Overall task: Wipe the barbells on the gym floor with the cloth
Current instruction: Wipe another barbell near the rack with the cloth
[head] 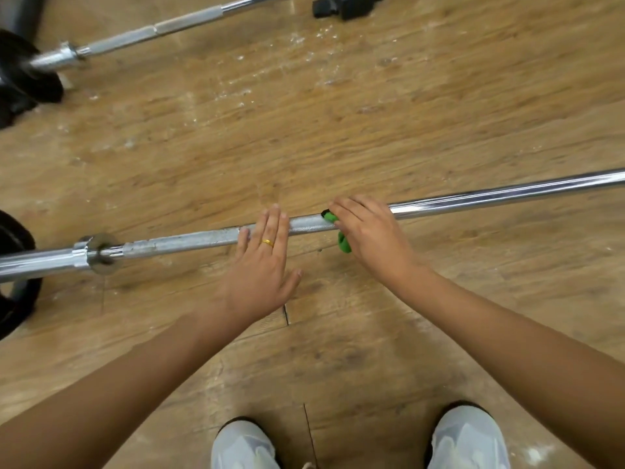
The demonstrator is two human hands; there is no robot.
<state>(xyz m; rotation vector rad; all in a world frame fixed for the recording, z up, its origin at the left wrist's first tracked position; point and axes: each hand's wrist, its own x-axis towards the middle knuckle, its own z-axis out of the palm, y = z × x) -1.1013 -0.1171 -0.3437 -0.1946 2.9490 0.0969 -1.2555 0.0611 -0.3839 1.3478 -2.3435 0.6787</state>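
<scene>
Lying across the wooden floor (pixel 304 137), the near barbell (pixel 203 239) runs out well past the fingers on both sides. Bare chrome stretches away beyond the right hand (pixel 368 231). Beyond the left hand (pixel 262 265) the knurled shaft ends at a collar (pixel 98 249) and a black plate (pixel 15 238). Open floor lies ahead of the fingertips, up to a second barbell (pixel 152 33). The left fingers lie straight and flat over the bar, a gold ring (pixel 267 243) on one. The right fingers curl over a green cloth (pixel 344 244), holding it against the bar near the left fingertips.
</scene>
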